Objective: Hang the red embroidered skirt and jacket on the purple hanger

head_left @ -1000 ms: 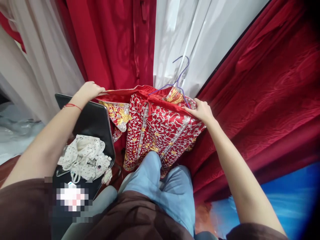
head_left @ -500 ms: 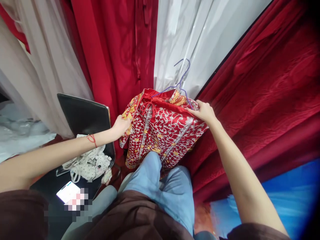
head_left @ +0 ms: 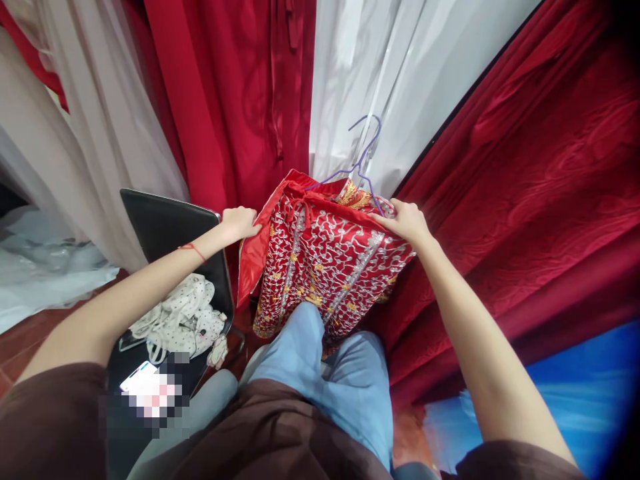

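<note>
The embroidered red garment (head_left: 325, 267) is gripped at its left edge by the left hand (head_left: 239, 222) and pinched at the shoulder by the right hand (head_left: 407, 222), over the knees. A purple hanger (head_left: 361, 163) protrudes above. A black chair (head_left: 173, 233) bearing a spotted bag (head_left: 183, 320) stands just left; red curtains (head_left: 225, 100) hang behind.

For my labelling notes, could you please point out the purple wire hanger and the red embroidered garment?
purple wire hanger (head_left: 367, 143), head view, on its hook.
red embroidered garment (head_left: 330, 267), head view, on its embroidered front panel.

Garment (head_left: 325, 267) on hanger (head_left: 363, 160) at frame centre; chair (head_left: 170, 233) lower left w/ bag (head_left: 180, 320) on it; curtains (head_left: 240, 100) behind.
</note>
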### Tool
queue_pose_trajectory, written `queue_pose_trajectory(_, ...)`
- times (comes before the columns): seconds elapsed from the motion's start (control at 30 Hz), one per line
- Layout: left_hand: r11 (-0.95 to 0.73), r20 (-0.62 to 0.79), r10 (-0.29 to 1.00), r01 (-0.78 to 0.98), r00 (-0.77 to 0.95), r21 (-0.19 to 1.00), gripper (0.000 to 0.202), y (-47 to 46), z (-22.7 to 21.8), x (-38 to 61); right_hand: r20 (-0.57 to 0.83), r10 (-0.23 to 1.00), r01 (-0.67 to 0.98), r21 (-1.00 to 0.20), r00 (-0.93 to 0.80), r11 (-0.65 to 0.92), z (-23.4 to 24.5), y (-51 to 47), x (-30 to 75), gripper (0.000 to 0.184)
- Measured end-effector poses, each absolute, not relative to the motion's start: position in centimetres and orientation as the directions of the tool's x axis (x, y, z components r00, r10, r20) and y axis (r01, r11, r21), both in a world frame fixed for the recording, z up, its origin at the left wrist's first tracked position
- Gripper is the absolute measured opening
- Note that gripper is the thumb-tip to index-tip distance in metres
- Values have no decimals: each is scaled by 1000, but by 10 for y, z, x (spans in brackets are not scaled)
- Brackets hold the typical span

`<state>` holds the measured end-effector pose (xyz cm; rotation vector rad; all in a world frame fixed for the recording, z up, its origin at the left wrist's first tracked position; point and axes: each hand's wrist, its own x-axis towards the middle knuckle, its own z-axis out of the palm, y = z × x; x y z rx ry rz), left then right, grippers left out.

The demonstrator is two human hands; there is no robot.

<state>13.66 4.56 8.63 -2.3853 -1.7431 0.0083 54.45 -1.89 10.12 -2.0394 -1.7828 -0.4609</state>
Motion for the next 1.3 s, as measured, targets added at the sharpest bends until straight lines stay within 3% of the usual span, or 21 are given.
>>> queue_pose_trajectory(0.17,-319,342,895,947,288,38,58,83,82,176,468,871,982,-177,148,-72,103,-22,541,54)
queue_pose_trajectory(0.33,-396,490,823,909,286,134,53,99,107,201,458,876,968,-246,151,-38,104,-27,537,55)
queue_pose_trajectory(0.5,-421,754,654,853,50,309,49,75,139,215,482,852,898,-439,203,35,102,-29,540,63)
queue_pose_trajectory(0.6,-456,732,658,867,178,199,45,42,130,234,514,818,769,-622,258,149,97,-28,546,66)
queue_pose_trajectory(0.63,-474,639,712,870,289,134,42,32,123,240,517,800,694,-696,305,185,96,-27,549,65)
queue_pose_trajectory(0.7,-518,320,814,855,484,27,34,15,109,248,488,770,516,-821,411,245,93,-26,553,61)
queue_pose_trajectory(0.77,-535,70,842,845,535,-17,28,7,102,249,442,761,370,-885,476,283,92,-25,556,56)
queue_pose_trajectory(0.83,-517,-15,856,854,517,-52,26,6,107,247,389,791,281,-917,472,283,93,-25,555,52)
queue_pose_trajectory(0.9,-528,30,846,845,532,-81,29,7,121,250,332,835,220,-941,439,258,95,-26,550,50)
queue_pose_trajectory(0.97,-591,212,780,805,589,-60,32,7,135,265,292,871,189,-954,396,234,95,-29,543,49)
queue_pose_trajectory(1.03,-725,482,588,687,650,-42,36,8,145,291,301,882,210,-948,362,237,95,-34,538,50)
queue_pose_trajectory(1.1,-854,635,336,509,696,-106,40,15,148,321,339,877,293,-925,341,243,97,-40,539,52)
queue_pose_trajectory(1.2,-906,674,154,375,722,-194,41,35,141,358,378,874,460,-862,305,212,105,-51,551,52)
queue_pose_trajectory(1.3,-894,691,177,409,701,-186,38,56,134,376,364,895,531,-827,257,183,118,-59,572,49)
